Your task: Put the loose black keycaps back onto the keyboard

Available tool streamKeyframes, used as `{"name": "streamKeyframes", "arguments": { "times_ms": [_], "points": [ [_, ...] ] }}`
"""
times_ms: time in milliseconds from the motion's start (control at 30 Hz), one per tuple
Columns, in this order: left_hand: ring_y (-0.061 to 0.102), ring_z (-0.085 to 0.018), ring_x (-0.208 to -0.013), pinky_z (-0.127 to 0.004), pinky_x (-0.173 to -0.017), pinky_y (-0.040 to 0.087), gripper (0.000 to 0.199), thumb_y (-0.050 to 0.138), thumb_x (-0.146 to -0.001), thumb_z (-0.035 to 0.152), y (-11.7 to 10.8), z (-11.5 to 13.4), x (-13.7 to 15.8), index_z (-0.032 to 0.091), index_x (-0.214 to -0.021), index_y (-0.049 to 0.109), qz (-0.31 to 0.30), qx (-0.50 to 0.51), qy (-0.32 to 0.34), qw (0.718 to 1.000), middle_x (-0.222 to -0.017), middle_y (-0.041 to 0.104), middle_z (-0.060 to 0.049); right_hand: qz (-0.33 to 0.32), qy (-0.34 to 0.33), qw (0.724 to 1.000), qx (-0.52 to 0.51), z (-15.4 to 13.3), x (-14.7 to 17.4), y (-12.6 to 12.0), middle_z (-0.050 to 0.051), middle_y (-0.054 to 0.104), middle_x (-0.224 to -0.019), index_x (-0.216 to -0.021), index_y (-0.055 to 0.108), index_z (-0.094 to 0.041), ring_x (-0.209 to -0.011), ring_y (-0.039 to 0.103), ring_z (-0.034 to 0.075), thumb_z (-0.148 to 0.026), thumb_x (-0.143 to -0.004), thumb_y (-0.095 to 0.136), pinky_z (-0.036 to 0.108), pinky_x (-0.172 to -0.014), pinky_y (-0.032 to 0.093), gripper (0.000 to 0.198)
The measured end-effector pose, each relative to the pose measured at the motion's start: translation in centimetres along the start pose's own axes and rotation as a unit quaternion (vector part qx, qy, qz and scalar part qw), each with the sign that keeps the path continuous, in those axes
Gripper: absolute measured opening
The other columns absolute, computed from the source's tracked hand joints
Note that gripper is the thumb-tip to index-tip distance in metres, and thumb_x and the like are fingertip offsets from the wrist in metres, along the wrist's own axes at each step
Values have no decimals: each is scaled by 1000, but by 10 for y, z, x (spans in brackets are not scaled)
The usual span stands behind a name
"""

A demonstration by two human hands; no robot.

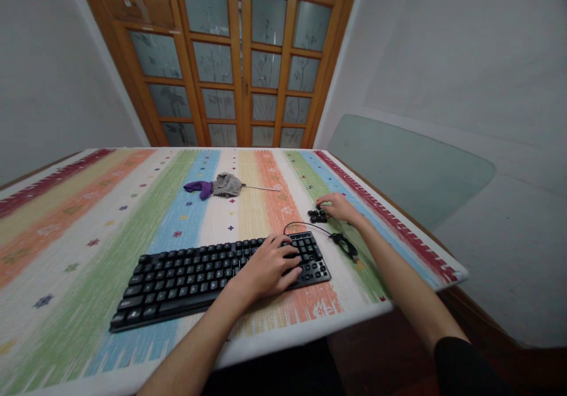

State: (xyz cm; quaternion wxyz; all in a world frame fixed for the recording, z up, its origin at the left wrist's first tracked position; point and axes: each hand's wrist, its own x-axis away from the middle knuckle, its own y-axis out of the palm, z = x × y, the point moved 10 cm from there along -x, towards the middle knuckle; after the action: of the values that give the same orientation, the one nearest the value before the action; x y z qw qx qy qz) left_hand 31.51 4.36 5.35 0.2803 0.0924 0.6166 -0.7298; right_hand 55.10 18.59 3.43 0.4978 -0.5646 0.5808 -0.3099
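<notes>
A black keyboard (186,292) lies at a slant near the table's front edge. Some of its number-pad positions on the right look bare of keycaps. My left hand (272,266) rests palm down over the right part of the keyboard, fingers spread and touching the keys. Beyond the keyboard's right end is a small heap of loose black keycaps (318,217). My right hand (339,208) reaches over that heap, its thumb and forefinger closed about a dark keycap at the heap's edge. The other fingers are partly hidden.
A bundled black cable (344,245) lies beside the keyboard's right end. Further back are a grey and purple cloth (227,185) and a thin rod (261,188). The striped tablecloth (133,213) covers the table. Glass-paned wooden doors (241,59) stand behind it.
</notes>
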Motion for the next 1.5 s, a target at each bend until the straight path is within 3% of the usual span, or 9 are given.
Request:
{"name": "streamKeyframes", "arguments": {
  "times_ms": [167, 400, 633, 767, 933, 1500],
  "points": [
    [52, -28, -121, -45, -105, 40, 20, 59, -94, 30, 1, 0, 0, 19, -102, 74, -8, 14, -11, 1000, -111, 72, -7, 13, 18, 1000, -4, 3, -1, 1, 9, 78, -85, -84, 79, -16, -80, 71, 23, -9, -77, 62, 34, -82, 53, 20],
    [51, -28, -122, -45, -106, 39, 20, 60, -94, 29, -2, 2, 0, 18, -103, 73, -5, 13, -17, 1000, -114, 72, -6, 79, 24, 997, -9, -15, 14, -28, 8, 77, -94, -95, 78, -18, -87, 67, 25, -19, -82, 63, 38, -83, 51, 20],
    [52, -28, -121, -44, -105, 40, 19, 62, -92, 26, -2, 3, -1, 17, -104, 73, -1, 16, -13, 1000, -113, 71, -7, 105, -64, 983, -137, -79, 87, -27, 6, 75, -95, -101, 75, -23, -85, 65, 22, -34, -87, 66, 37, -80, 53, 20],
    [53, -28, -119, -46, -104, 41, 19, 61, -93, 26, 0, 1, 0, 17, -104, 72, -1, 15, -6, 1000, -112, 71, -8, 98, -110, 974, -173, -115, 124, -11, 7, 74, -92, -103, 75, -22, -87, 64, 22, -31, -91, 64, 38, -81, 54, 19],
    [54, -27, -116, -46, -102, 43, 20, 58, -94, 27, 1, 1, -1, 17, -105, 72, -3, 6, -2, 1000, -110, 71, -9, 125, -185, 963, -153, -143, 144, -10, 6, 76, -95, -99, 75, -23, -86, 63, 22, -21, -93, 62, 40, -78, 54, 14],
    [55, -28, -115, -46, -100, 44, 21, 57, -94, 27, 3, 0, -1, 17, -106, 72, -1, 6, -1, 1000, -109, 71, -9, 158, -214, 959, -95, -145, 151, -6, 7, 77, -101, -107, 73, -23, -84, 63, 21, -19, -96, 56, 41, -75, 54, 20]
  ]
}}
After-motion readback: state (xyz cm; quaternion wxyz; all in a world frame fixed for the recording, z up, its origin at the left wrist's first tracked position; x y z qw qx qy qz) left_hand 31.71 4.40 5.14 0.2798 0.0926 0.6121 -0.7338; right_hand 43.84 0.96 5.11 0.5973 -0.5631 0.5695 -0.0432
